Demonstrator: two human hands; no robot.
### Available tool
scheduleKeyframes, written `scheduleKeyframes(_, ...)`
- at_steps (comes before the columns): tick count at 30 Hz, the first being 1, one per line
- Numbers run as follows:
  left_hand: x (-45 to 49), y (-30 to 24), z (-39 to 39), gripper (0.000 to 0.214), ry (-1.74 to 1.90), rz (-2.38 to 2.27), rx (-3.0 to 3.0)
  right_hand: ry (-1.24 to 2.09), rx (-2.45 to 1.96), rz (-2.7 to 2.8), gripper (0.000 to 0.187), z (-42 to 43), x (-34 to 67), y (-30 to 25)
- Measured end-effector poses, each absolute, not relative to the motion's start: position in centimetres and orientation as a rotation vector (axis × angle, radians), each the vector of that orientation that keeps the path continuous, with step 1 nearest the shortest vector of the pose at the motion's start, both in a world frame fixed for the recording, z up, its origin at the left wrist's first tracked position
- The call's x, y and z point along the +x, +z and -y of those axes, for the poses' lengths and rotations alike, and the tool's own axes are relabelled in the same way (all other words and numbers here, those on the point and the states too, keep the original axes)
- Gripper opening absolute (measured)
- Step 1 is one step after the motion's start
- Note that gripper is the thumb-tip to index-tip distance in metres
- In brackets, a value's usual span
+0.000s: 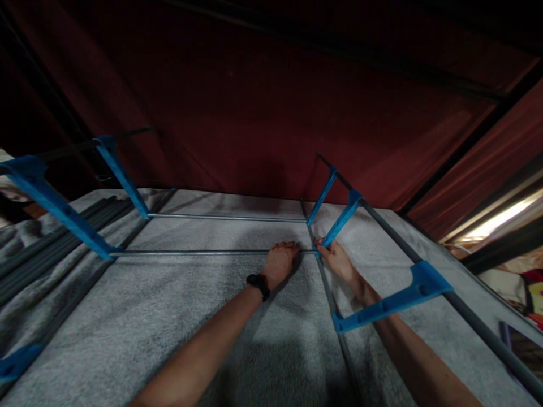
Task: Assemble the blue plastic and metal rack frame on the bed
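My left hand [280, 263], with a black band on its wrist, is closed over a thin metal rod [195, 252] near the rod's right end. My right hand [336, 259] grips the lower end of a blue plastic bracket [341, 221], where the rod meets a dark grey tube [325, 278]. Fingers partly hide that joint. Farther back, a second thin rod [229, 217] runs between another blue bracket [323, 195] on the right and a blue bracket [123, 176] on the left. Below my right forearm, a further blue bracket [392, 304] joins the dark tube to an outer tube [394, 234].
A grey fleecy blanket [178, 328] lies under the frame. Several loose grey tubes [63, 237] are stacked at the left. Dark red fabric [254, 113] hangs close behind, with dark poles across it. A bright gap [504, 217] shows at the right.
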State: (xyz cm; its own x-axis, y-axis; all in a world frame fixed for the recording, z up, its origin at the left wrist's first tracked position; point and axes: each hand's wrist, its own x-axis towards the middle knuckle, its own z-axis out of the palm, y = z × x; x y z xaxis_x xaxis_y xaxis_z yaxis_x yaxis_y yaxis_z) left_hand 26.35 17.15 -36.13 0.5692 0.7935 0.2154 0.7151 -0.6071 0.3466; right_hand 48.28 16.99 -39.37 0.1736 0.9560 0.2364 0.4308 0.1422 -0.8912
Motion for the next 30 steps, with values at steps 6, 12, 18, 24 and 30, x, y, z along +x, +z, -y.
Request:
scheduleKeyframes(6, 26.4, -36.2, -17.2, 0.030, 0.505, -1.249, 2.564, 0.609, -1.480, 1.432, 0.030, -16.7, 47.7, -39.2)
scheduleKeyframes(12, 26.7, -36.8, -17.4, 0.029, 0.565, -1.185, 2.567, 0.619, -1.511, 1.413, 0.030, -16.4, 47.2, -39.1)
scheduleKeyframes(18, 26.7, -37.1, -17.7, 0.028, 0.541, -1.186, 2.533, 0.673, -1.475, 1.412, 0.034, -15.9, 47.4, -39.6)
scheduleKeyframes(24, 26.3, -35.9, -18.6, 0.041, 0.614, -1.258, 2.472, 0.824, -1.386, 1.420, 0.043, -15.2, 48.1, -39.7)
scheduleKeyframes(30, 24.1, -34.9, -16.1, 0.040, 0.777, -1.300, 2.513, 0.883, -1.348, 1.306, 0.058, -13.6, 49.8, -38.7)
